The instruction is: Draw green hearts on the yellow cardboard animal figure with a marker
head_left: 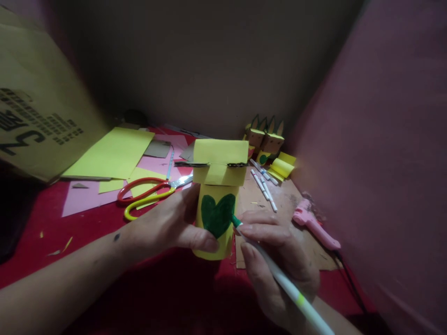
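My left hand (188,223) is wrapped round a yellow paper figure (214,249), its thumb across the lower front. The figure has a tube-shaped body and a boxy top with dark cardboard edges sticking out at both sides. A dark green heart (217,215) covers much of the tube's front. Between the thumb and fingers of my right hand (275,260) is a white marker pen (279,274) with a green tip. That tip touches the heart's right edge. The fingers of my left hand behind the tube are hidden.
Left of the figure lie red-and-yellow scissors (153,193) and yellow paper (111,153). To the right are several markers (263,188) and a pink glue gun (316,223) on a cardboard sheet (293,251). Small cardboard figures (267,139) stand behind. A large printed bag (42,107) rises at left.
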A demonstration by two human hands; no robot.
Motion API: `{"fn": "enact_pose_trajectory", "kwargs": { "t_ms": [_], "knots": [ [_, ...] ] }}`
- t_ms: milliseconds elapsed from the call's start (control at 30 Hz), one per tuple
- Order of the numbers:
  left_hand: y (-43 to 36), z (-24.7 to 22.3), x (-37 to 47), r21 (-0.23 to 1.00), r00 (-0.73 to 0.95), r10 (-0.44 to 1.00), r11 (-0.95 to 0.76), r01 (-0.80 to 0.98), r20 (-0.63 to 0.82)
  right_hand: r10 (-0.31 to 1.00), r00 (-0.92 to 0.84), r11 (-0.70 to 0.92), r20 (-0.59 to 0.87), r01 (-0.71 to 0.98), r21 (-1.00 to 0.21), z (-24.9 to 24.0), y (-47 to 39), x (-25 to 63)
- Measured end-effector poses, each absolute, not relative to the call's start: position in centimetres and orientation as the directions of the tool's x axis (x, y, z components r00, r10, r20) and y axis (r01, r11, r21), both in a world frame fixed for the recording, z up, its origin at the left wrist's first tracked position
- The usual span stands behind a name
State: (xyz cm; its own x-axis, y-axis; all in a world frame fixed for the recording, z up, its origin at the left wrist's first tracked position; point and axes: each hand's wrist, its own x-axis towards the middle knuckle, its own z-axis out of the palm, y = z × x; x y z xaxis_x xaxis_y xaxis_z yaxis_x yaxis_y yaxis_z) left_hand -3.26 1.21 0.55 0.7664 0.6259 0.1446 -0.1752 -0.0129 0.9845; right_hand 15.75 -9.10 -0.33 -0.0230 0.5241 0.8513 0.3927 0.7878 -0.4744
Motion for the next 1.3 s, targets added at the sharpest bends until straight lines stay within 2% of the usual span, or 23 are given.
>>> {"fn": "enact_pose_trajectory", "kwargs": {
  "t_ms": [200, 400, 533, 633, 867, 1033, 1167, 1300],
  "knots": [
    [1.3, 0.5, -3.2, 0.982, 0.778, 0.611, 0.006, -0.188, 0.146, 0.549, 0.055, 0.739, 0.834, 0.433, -0.516, -0.4, -9.1, 15.5],
    [1.4, 0.3, -3.2, 0.984, 0.775, 0.607, -0.063, -0.169, 0.172, 0.546, 0.006, 0.762, 0.838, 0.413, -0.499, -0.6, -9.0, 15.4],
    [1.5, 0.2, -3.4, 0.987, 0.768, 0.623, -0.045, -0.153, 0.147, 0.567, 0.116, 0.732, 0.815, 0.383, -0.564, -0.5, -9.0, 15.3],
    [1.4, 0.4, -3.3, 0.989, 0.77, 0.625, -0.027, -0.145, 0.13, 0.552, 0.13, 0.753, 0.823, 0.347, -0.56, -0.4, -9.1, 15.3],
    [1.4, 0.7, -3.3, 0.991, 0.736, 0.665, -0.05, -0.126, 0.127, 0.552, 0.259, 0.691, 0.793, 0.391, -0.608, -0.3, -8.8, 15.6],
    [1.6, 0.7, -3.6, 0.99, 0.694, 0.707, -0.116, -0.077, 0.137, 0.657, 0.329, 0.61, 0.678, 0.296, -0.735, -0.1, -7.8, 16.4],
    [1.5, 0.8, -3.2, 0.985, 0.588, 0.796, -0.173, -0.012, 0.147, 0.745, 0.258, 0.543, 0.615, 0.3, -0.784, -0.3, -6.4, 17.5],
    [1.4, 1.2, -3.3, 0.995, 0.568, 0.818, -0.099, -0.026, 0.097, 0.741, 0.196, 0.545, 0.642, 0.384, -0.746, -0.5, -4.5, 18.9]
  ]
}}
